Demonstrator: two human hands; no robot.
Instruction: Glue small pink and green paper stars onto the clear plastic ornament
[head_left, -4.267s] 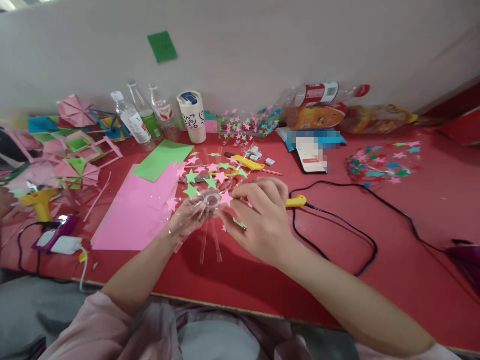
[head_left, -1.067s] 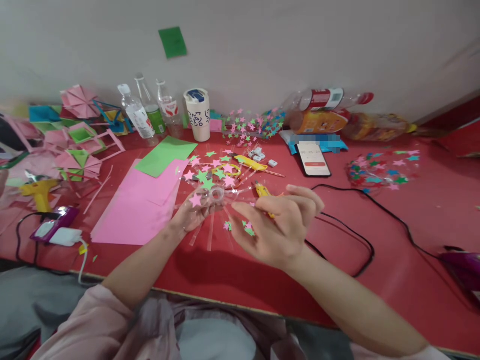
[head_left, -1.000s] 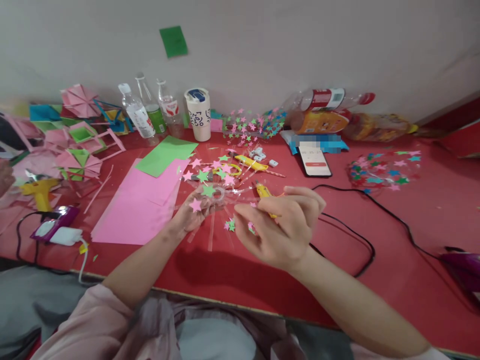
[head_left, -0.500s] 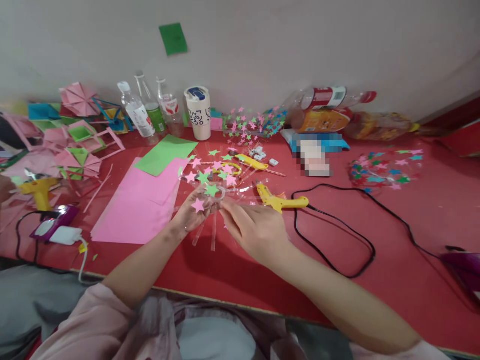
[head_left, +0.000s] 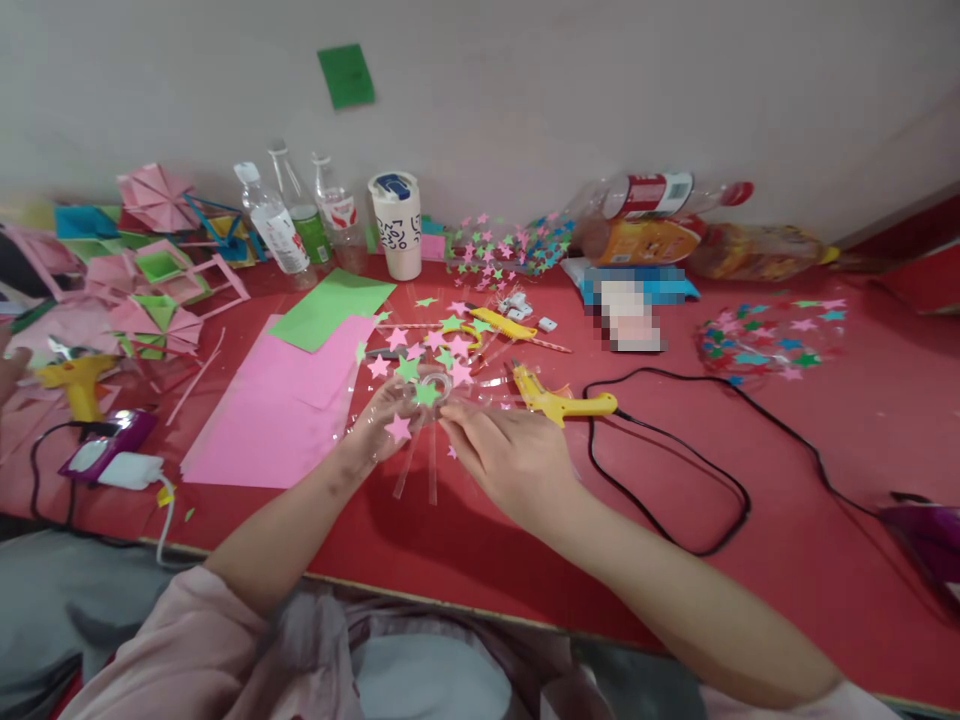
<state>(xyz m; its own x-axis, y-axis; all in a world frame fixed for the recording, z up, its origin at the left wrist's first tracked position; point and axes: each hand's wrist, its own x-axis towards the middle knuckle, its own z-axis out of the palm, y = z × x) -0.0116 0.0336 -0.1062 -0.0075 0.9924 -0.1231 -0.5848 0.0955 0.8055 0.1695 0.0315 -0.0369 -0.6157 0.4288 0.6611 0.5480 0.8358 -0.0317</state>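
Observation:
My left hand (head_left: 379, 428) grips a clear cut-up bottle top (head_left: 433, 384) whose plastic strips fan out, each tipped with a pink or green paper star (head_left: 397, 427). My right hand (head_left: 510, 458) sits just right of it, fingers pinched at the base of the strips; what they pinch is too small to name. A yellow glue gun (head_left: 559, 401) lies on the red table (head_left: 787, 520) just beyond my right hand, its black cord (head_left: 675, 470) looping away to the right.
Pink paper (head_left: 277, 410) and green paper (head_left: 330, 308) lie to the left. Bottles (head_left: 274, 232) and a cup (head_left: 397, 225) stand by the wall. Folded paper crafts (head_left: 150, 290), a second glue gun (head_left: 75, 380), a phone (head_left: 634, 320) and a star-covered piece (head_left: 765, 335) also lie about.
My right hand put the yellow glue gun down on the table and came back to the strips. My left hand has turned the star piece slightly.

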